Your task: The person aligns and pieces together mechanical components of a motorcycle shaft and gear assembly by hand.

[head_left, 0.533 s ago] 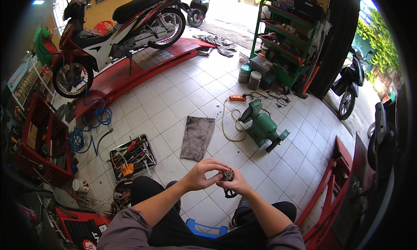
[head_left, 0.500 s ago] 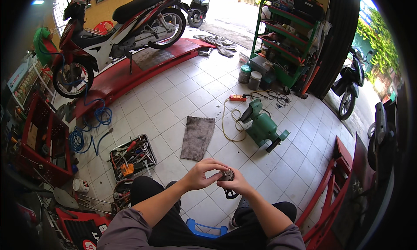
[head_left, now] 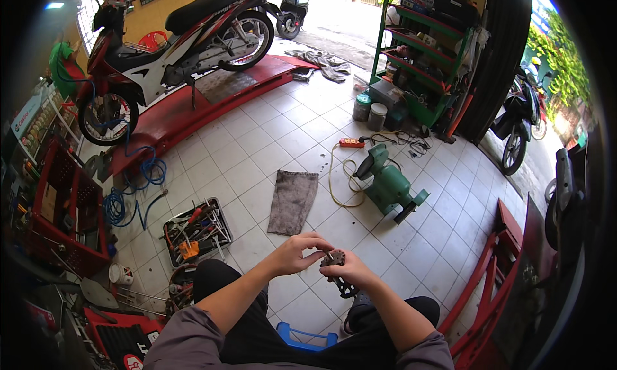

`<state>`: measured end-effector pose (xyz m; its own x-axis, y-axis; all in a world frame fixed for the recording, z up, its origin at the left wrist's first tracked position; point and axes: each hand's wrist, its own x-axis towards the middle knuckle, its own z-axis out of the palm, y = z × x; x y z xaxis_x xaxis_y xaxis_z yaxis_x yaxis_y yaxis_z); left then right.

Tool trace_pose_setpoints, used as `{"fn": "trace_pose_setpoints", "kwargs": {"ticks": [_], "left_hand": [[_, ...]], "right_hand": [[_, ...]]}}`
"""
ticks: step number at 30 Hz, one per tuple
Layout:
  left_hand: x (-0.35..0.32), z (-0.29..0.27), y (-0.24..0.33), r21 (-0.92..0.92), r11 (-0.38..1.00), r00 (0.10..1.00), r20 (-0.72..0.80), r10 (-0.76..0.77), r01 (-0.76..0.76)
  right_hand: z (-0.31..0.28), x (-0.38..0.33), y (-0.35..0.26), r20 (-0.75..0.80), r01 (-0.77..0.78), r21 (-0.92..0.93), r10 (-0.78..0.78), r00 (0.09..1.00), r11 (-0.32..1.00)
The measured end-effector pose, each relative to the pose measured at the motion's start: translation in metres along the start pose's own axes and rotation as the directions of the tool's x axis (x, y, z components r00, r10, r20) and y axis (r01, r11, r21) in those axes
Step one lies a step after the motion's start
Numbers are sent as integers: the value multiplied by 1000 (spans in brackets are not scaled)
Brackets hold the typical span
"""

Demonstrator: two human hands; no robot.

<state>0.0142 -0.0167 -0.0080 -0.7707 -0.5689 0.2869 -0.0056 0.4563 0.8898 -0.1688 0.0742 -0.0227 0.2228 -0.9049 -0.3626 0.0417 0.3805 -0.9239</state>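
Your right hand (head_left: 357,275) cradles a small dark round part (head_left: 333,259) from below, fingers curled up around it, and a black piece hangs from the same hand towards the floor. Your left hand (head_left: 294,254) comes in from the side, its fingertips (head_left: 323,246) pinched together at the part's top edge; whether they hold a small fastener or only press on the rim is too small to tell. The part sits in the air between your knees, above the white tiles and just ahead of the blue stool (head_left: 307,336) you sit on.

To do this well, keep the right hand still and let it be the vise, so the left does all the fine work. Hold the part level and close over your lap, since anything small that slips will likely bounce off across the tiles. Turn or press with the fingertips only, not the wrist, so the part does not twist in the cradle.

Further out, the grey rag (head_left: 293,201) lies flat on the floor ahead of your hands, the tool tray (head_left: 196,232) is to your left, and the green bench grinder (head_left: 388,185) stands to your right, well apart. The rag would make a safe place to rest loose pieces.
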Motion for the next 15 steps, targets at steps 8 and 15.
{"fn": "trace_pose_setpoints", "kwargs": {"ticks": [8,15], "left_hand": [[0,-8,3,188,975,986,99,-135,114],[0,-6,8,51,999,998,63,-10,6]], "right_hand": [[2,-2,-1,-1,-12,-167,12,1000,986],[4,-2,-5,-42,18,-116,-23,999,993]]}}
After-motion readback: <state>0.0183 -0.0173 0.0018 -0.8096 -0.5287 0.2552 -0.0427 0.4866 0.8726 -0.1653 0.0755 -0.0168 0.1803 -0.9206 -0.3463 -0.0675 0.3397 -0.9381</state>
